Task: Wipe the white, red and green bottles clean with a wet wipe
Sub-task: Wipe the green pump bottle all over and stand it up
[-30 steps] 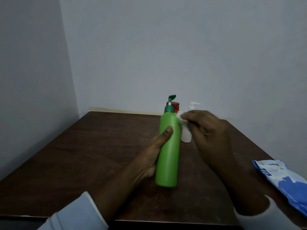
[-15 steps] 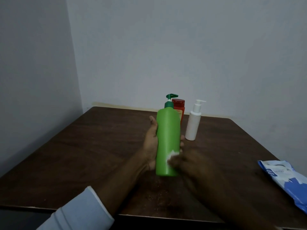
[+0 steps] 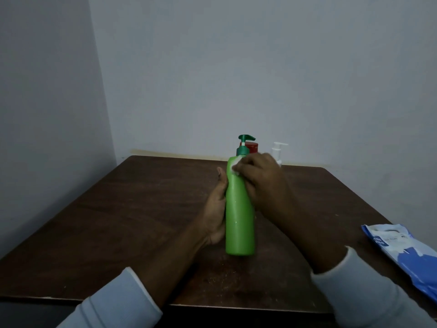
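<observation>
- Green bottle [image 3: 240, 221]: upright near the middle of the table [image 3: 118, 221], with a dark green pump head [image 3: 244, 140] on top, spout pointing right. Whether its base rests on the table surface cannot be told.
- Left hand [image 3: 216, 209]: grips the green bottle from the left side. The thumb lies along the left edge of the bottle body; the other fingers pass behind the bottle and are hidden.
- Right hand [image 3: 260, 178]: fingers curled, pinching a white wet wipe [image 3: 236, 163] and pressing it against the shoulder of the green bottle, just below the pump collar.
- Hand position: both hands are close together on the same bottle, the left low on the body, the right high at the shoulder.
- Red bottle [image 3: 251, 146]: stands behind the green bottle at the far edge of the table. Only its cap is visible; the rest is hidden.
- White bottle [image 3: 279, 147]: stands just right of the red bottle. Only its pump head and neck show above the right hand.
- Wipe pack [image 3: 402, 254]: blue and white, lying flat at the right edge of the table, well apart from the bottles.
- Sleeves: a light-coloured left sleeve [image 3: 111, 301] and right sleeve [image 3: 361, 287] cover both forearms up to the near table edge.
- Surroundings: plain grey walls [image 3: 236, 67] meet in a corner behind the dark wooden table.
</observation>
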Motion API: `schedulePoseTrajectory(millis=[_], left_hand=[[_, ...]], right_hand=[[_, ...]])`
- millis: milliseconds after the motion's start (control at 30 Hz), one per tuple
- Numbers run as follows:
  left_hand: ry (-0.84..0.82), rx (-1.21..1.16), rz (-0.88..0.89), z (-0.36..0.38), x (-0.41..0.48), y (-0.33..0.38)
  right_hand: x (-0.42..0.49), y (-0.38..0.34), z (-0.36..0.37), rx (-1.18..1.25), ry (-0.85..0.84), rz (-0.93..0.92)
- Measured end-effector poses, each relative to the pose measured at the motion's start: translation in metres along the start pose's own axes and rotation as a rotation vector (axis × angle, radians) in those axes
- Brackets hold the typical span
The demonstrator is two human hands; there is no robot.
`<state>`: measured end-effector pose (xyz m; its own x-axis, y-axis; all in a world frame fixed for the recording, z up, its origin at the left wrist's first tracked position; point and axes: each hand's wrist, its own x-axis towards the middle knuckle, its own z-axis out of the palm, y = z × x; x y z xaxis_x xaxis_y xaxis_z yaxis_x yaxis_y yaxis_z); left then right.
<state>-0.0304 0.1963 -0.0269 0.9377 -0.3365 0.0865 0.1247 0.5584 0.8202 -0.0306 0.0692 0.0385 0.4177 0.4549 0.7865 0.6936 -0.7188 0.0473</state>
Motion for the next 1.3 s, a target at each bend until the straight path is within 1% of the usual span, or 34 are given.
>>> schedulePoseTrajectory(millis=[100,133,200,233,267,300,333,400,467,533,600,667,733,800,900,1033,1167,1300], left_hand=[[0.014,-0.017,0.013,-0.006,0.001,0.006],[0.018,-0.016,0.015,-0.008,0.003,0.008],[0.039,0.025,0.026,-0.011,0.007,0.009],[0.055,0.06,0.039,-0.011,0.008,0.009],[0.059,0.081,0.05,-0.013,0.008,0.01],[0.05,0.08,0.052,-0.013,0.009,0.009],[0.049,0.071,0.06,-0.015,0.011,0.009],[0.038,0.038,0.084,-0.025,0.014,0.011],[0.033,0.069,0.104,-0.029,0.015,0.012],[0.056,0.166,0.16,-0.031,0.015,0.013],[0.117,0.241,0.235,-0.032,0.014,0.018],[0.179,0.275,0.26,-0.034,0.012,0.023],[0.196,0.302,0.268,-0.033,0.01,0.025],[0.209,0.337,0.277,-0.035,0.01,0.026],[0.204,0.393,0.227,-0.042,0.009,0.031],[0.148,0.629,0.115,-0.056,0.003,0.038],[0.17,0.681,0.041,-0.061,-0.007,0.03],[0.185,0.792,0.032,-0.069,-0.006,0.025]], right_hand=[[-0.037,-0.025,0.004,0.037,-0.114,-0.117],[-0.052,-0.033,0.0,0.063,-0.208,-0.161],[-0.075,-0.041,-0.011,0.121,-0.475,-0.235],[-0.081,-0.039,-0.019,0.164,-0.597,-0.243],[-0.083,-0.035,-0.027,0.22,-0.671,-0.224],[-0.085,-0.028,-0.037,0.284,-0.687,-0.171],[-0.085,-0.022,-0.045,0.346,-0.628,-0.114],[-0.082,-0.012,-0.049,0.414,-0.348,-0.006],[-0.084,-0.002,-0.044,0.457,-0.08,0.13],[-0.088,0.003,-0.03,0.466,0.052,0.233],[-0.096,0.008,-0.014,0.41,0.068,0.231],[-0.103,0.012,-0.004,0.339,0.041,0.143],[-0.108,0.017,0.003,0.285,0.041,0.078],[-0.112,0.02,0.005,0.305,0.05,0.086],[-0.118,0.024,0.003,0.353,0.044,0.14],[-0.121,0.023,0.003,0.419,0.07,0.214],[-0.121,0.019,0.001,0.42,0.043,0.223],[-0.122,0.017,0.001,0.426,0.022,0.235]])
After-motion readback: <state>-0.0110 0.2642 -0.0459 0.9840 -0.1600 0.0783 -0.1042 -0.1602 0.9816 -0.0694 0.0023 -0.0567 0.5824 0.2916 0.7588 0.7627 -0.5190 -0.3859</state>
